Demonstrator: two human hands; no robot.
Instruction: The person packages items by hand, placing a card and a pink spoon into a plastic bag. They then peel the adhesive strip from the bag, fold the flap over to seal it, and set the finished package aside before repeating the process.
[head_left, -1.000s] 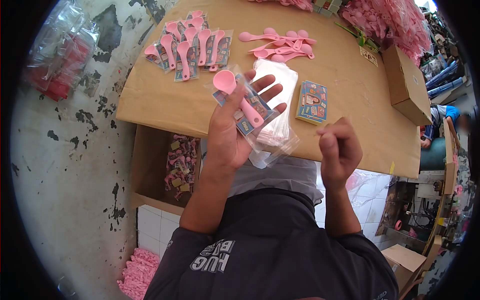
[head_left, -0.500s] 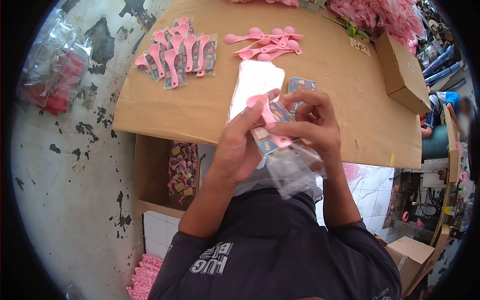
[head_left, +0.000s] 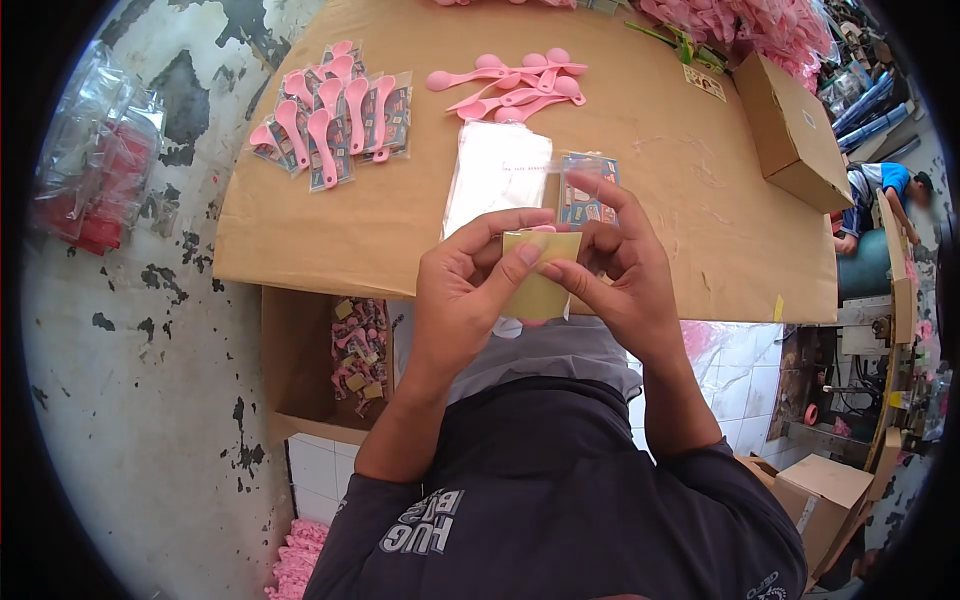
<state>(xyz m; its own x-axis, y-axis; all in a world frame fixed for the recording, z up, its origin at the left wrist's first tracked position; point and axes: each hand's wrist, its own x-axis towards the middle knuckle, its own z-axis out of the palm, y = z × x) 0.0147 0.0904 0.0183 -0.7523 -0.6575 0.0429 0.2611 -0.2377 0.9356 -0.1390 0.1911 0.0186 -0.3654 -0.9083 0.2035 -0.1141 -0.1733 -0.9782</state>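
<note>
My left hand [head_left: 470, 275] is closed on a small packet [head_left: 545, 290], thumb pressed on its plain yellowish side. A bit of pink spoon [head_left: 543, 229] shows at the packet's upper edge; the rest is hidden behind. My right hand [head_left: 630, 275] pinches the packet's right side with the thumb, its index finger raised. Just beyond my hands lie a stack of white sheets or sleeves [head_left: 490, 180] and printed blue cards [head_left: 590, 192]. Loose pink spoons [head_left: 515, 90] are heaped farther back. Spoons packed with cards in clear bags [head_left: 325, 120] overlap at the left.
Brown paper covers the table [head_left: 690, 240]. Below its front edge, an open carton [head_left: 295, 350] holds many packed spoons. A cardboard box [head_left: 795, 135] stands at the right, near a big pink pile [head_left: 740, 35]. Another person [head_left: 880, 190] is at the far right.
The packet has turned over: its spoon side faced me, and now the yellowish side does. The loose clear plastic that hung below it no longer hangs there. My view has shifted slightly.
</note>
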